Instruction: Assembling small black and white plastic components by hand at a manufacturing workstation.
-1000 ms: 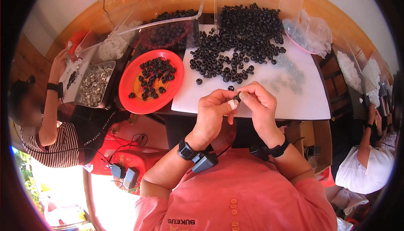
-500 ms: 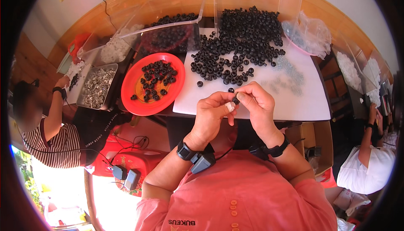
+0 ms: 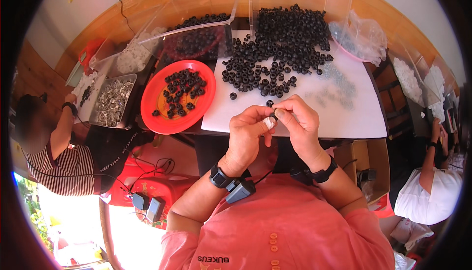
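Where the two hands meet over the near edge of the white board (image 3: 344, 117), small black ring (image 3: 273, 117) pinched between fingertips, touching a small white part (image 3: 269, 122) just below it. Left hand (image 3: 246, 135) curled nearly closed, thumb and forefinger gripping the white part; right hand (image 3: 300, 127) likewise curled, thumb and forefinger closed on the black ring. Compared with the earlier frames: same pinch at the same spot, hands hardly shifted, ring and white part pressed together as before. Black wrist straps on both forearms, a small dark device (image 3: 239, 190) clipped under the left one.

Just beyond the fingers, single loose black rings lying on the board; farther back, large heap of black rings (image 3: 280, 39) spreading toward the far edge, unchanged. Scatter of clear small pieces (image 3: 334, 83) to the right of the heap. To the left, touching the board's edge, red round plate (image 3: 157, 108) bearing a smaller group of black rings. Behind it, clear plastic box (image 3: 196, 39) with more black rings, and a metal tray (image 3: 112, 100) of silvery parts.

At far left, another person in a striped shirt (image 3: 64, 164), arm reaching toward the trays; hand position slightly changed from a second ago. At far right, a second person in white (image 3: 427, 194), seated.
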Action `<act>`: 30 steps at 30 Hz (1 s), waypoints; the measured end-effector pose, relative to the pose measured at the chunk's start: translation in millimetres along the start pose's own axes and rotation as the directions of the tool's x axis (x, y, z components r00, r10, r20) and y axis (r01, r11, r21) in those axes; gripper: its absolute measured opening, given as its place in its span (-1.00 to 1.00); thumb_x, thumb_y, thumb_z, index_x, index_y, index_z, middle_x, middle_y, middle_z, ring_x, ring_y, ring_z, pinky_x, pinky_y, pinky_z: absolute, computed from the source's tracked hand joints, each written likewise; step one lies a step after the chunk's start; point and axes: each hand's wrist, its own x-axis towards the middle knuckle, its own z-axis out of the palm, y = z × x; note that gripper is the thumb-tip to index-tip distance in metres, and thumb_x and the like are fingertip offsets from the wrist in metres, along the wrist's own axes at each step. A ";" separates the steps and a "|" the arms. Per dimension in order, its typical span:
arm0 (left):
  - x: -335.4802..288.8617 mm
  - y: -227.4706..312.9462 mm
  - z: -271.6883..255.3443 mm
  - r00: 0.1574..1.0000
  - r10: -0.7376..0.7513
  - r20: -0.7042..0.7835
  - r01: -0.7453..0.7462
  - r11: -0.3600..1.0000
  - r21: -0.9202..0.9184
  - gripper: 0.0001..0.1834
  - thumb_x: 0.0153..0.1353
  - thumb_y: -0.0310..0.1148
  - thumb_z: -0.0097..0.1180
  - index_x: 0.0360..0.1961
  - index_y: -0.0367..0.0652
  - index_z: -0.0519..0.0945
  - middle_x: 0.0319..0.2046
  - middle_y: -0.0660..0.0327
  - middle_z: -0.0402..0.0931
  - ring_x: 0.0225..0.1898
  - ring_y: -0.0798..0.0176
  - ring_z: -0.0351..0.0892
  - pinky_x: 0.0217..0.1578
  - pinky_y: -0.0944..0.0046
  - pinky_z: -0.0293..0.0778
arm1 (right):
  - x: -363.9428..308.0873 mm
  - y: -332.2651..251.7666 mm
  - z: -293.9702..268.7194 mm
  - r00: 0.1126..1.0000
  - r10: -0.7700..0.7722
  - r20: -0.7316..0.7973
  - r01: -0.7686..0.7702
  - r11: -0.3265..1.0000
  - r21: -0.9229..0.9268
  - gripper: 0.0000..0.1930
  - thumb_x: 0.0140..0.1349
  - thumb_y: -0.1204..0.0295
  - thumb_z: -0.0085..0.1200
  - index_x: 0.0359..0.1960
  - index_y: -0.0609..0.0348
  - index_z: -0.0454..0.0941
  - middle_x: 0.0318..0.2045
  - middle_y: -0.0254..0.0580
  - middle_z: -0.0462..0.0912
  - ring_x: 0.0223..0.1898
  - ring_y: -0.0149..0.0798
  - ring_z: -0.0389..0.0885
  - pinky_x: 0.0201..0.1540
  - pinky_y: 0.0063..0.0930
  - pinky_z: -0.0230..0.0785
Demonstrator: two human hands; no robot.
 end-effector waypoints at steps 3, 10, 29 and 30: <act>0.1 -0.5 -0.3 1.000 0.005 0.019 -0.005 1.000 0.025 -0.84 0.26 -0.60 0.14 -0.13 -0.40 0.57 -0.37 0.12 0.60 -0.45 0.35 0.56 -0.63 0.43 0.44 | -0.3 -2.8 -3.8 1.000 0.001 0.024 -0.001 0.999 0.033 -0.99 0.29 0.61 0.10 -0.30 0.28 0.56 -0.42 -0.26 0.51 -0.42 -0.40 0.52 -0.36 -0.54 0.36; 2.5 1.2 -0.7 1.000 -0.014 0.027 0.013 0.998 0.068 -0.83 0.25 -0.59 0.17 -0.14 -0.41 0.57 -0.38 0.11 0.60 -0.48 0.34 0.56 -0.64 0.43 0.43 | 7.5 -12.4 -17.6 0.974 -0.180 0.140 0.212 0.943 -0.256 -0.84 0.12 0.69 0.08 -0.27 0.25 0.54 -0.41 -0.13 0.51 -0.41 -0.08 0.53 -0.35 -0.34 0.39; 3.2 0.5 2.0 0.999 -0.005 0.038 -0.001 0.989 0.149 -0.82 0.23 -0.55 0.21 -0.15 -0.41 0.58 -0.40 0.12 0.60 -0.48 0.35 0.55 -0.65 0.43 0.41 | 16.0 -17.3 -26.8 0.898 -0.292 0.329 0.429 0.745 -0.511 -0.85 0.01 0.61 0.08 -0.35 0.19 0.47 -0.45 -0.13 0.47 -0.45 -0.03 0.52 -0.41 -0.19 0.35; 1.8 1.1 2.7 0.999 -0.005 0.039 -0.001 0.989 0.150 -0.82 0.23 -0.55 0.21 -0.15 -0.41 0.58 -0.40 0.12 0.60 -0.48 0.35 0.55 -0.65 0.43 0.41 | 13.7 -12.9 -27.0 0.898 -0.292 0.329 0.429 0.745 -0.511 -0.85 0.01 0.61 0.08 -0.35 0.19 0.47 -0.45 -0.13 0.47 -0.45 -0.03 0.52 -0.41 -0.19 0.35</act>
